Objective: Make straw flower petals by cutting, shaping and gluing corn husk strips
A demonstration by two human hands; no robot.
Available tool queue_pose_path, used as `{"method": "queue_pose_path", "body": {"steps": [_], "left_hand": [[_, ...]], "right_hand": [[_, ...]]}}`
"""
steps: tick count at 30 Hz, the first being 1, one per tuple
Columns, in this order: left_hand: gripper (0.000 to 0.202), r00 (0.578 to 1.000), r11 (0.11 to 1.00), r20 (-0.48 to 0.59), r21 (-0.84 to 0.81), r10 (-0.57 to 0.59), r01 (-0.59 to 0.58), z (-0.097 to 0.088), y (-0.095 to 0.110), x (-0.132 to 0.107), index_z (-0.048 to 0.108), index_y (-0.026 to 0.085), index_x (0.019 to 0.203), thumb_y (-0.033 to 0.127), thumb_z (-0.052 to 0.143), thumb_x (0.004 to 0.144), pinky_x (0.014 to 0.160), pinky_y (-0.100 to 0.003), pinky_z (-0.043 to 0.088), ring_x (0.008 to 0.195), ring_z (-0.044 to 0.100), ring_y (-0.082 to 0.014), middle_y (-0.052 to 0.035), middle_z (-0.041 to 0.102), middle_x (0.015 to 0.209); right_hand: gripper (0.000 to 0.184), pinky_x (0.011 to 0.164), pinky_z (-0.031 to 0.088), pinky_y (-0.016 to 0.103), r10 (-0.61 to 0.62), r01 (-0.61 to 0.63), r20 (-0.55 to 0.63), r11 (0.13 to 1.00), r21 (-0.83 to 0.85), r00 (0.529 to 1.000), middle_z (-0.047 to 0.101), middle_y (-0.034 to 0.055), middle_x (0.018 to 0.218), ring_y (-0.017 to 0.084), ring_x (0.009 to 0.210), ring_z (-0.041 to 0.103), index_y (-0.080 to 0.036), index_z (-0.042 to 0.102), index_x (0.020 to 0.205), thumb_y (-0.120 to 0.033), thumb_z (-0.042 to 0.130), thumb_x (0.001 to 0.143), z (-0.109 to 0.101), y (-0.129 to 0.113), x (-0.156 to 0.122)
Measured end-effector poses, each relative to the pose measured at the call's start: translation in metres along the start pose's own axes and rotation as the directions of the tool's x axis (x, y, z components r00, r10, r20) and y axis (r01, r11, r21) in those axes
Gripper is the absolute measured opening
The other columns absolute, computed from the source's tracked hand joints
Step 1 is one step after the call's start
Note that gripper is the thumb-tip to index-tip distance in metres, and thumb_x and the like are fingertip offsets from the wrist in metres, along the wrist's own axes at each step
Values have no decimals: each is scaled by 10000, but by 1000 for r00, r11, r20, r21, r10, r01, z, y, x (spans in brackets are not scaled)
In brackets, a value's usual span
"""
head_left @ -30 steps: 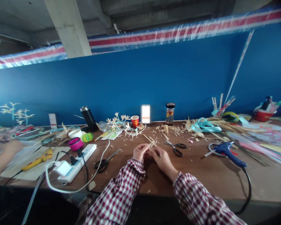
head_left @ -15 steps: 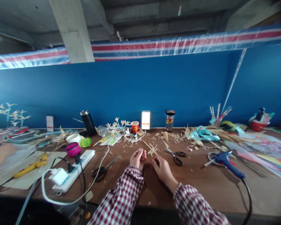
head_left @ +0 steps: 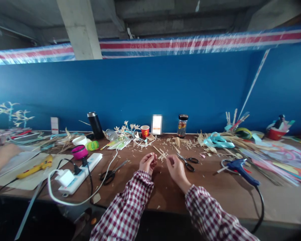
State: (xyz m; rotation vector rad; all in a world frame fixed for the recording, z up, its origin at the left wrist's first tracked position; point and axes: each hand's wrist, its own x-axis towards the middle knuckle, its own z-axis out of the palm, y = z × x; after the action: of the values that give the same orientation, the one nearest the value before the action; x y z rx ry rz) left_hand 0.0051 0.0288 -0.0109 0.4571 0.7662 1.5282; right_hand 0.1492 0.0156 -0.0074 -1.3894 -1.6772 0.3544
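Observation:
My left hand (head_left: pixel 147 163) is closed in a pinch above the brown table (head_left: pixel 163 190). A tiny pale bit shows at its fingertips, too small to name. To its right, my right hand (head_left: pixel 176 170) has its thumb and forefinger curled together; whatever they hold, if anything, cannot be made out. Just beyond both hands lie pale straw strips (head_left: pixel 162 154), some crossing. Black-handled scissors (head_left: pixel 190 163) rest close to my right hand. A second pair of scissors (head_left: pixel 110 174) lies left of my left forearm.
At left are a power strip (head_left: pixel 91 167), a white cable and a yellow glue gun (head_left: pixel 35 167), near another person's hand (head_left: pixel 7 152). A blue glue gun (head_left: pixel 243 170) lies at right. Along the back stand a black flask (head_left: pixel 95 125), a red cup (head_left: pixel 144 131) and a jar (head_left: pixel 182 126).
My right hand has shifted a little right and up, away from the straw strips. My left hand stays closed in nearly the same place. The view has tilted slightly.

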Motion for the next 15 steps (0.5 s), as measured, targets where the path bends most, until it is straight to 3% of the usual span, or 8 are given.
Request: {"method": "queue_pose_path", "body": {"steps": [7, 11, 15], "left_hand": [[104, 1000, 1000, 5, 26, -14, 14, 4, 1, -2, 642, 98, 767, 20, 639, 698, 482, -152, 507, 552, 623, -85, -44, 667, 664], [92, 1000, 1000, 14, 24, -15, 15, 5, 1, -2, 640, 87, 751, 14, 643, 696, 488, -143, 510, 538, 616, -78, -46, 660, 636], [68, 1000, 1000, -2, 24, -16, 16, 5, 1, -2, 630, 89, 722, 25, 643, 703, 473, -138, 512, 531, 618, -79, -49, 663, 631]], "right_hand": [[113, 587, 372, 251, 40, -1, 117, 948, -318, 992, 616, 52, 720, 181, 663, 582, -168, 573, 738, -281, 569, 746, -3, 18, 26], [165, 590, 369, 240, 75, -11, 127, 896, -443, 989, 625, 61, 775, 162, 681, 596, -169, 570, 764, -275, 466, 837, 5, 22, 16], [230, 643, 381, 235, 87, -24, 95, 851, -524, 992, 628, 49, 823, 156, 776, 600, -188, 560, 836, -309, 373, 891, -1, 24, 12]]}}
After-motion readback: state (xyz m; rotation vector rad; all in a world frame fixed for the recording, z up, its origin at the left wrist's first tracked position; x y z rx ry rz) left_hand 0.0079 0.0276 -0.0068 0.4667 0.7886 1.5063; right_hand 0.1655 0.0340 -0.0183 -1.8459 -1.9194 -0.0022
